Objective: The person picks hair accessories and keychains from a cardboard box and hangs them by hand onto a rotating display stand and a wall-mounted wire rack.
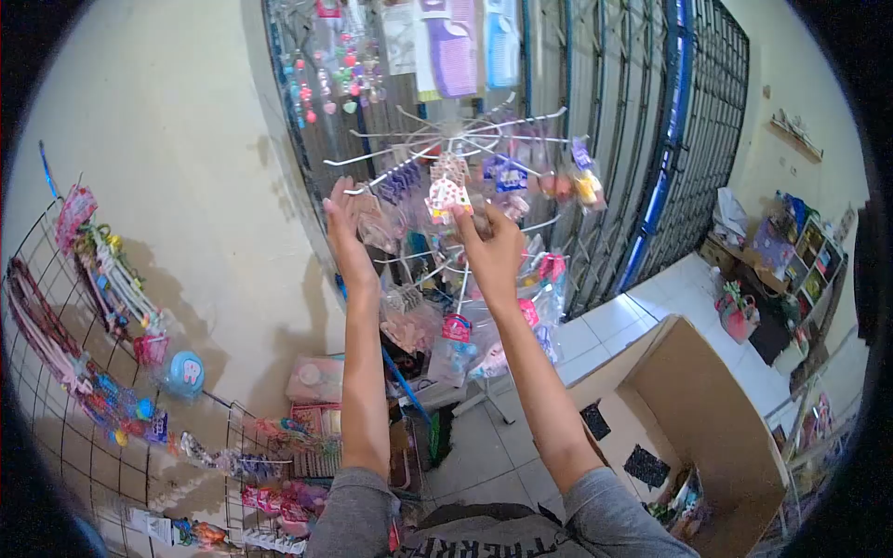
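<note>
A white wire display rack [454,139] with prongs fanning outward stands in front of me, hung with small packaged goods. My right hand [495,246] has its thumb and fingers closed at the lower edge of a small white card with a pink pattern [448,197], which hangs at the front of the rack. My left hand [352,249] is raised at the rack's left side, fingers stretched upward, beside a clear packet [374,226]. Purple items [402,181] hang behind that packet. A purple-and-white packet [507,173] hangs to the right of the card.
Combs [453,46] and beaded strings hang above, against a folding metal gate [595,186]. A wire grid [56,372] with hair accessories is at left. An open cardboard box [716,400] stands at lower right. Lower prongs carry more bagged items [456,344].
</note>
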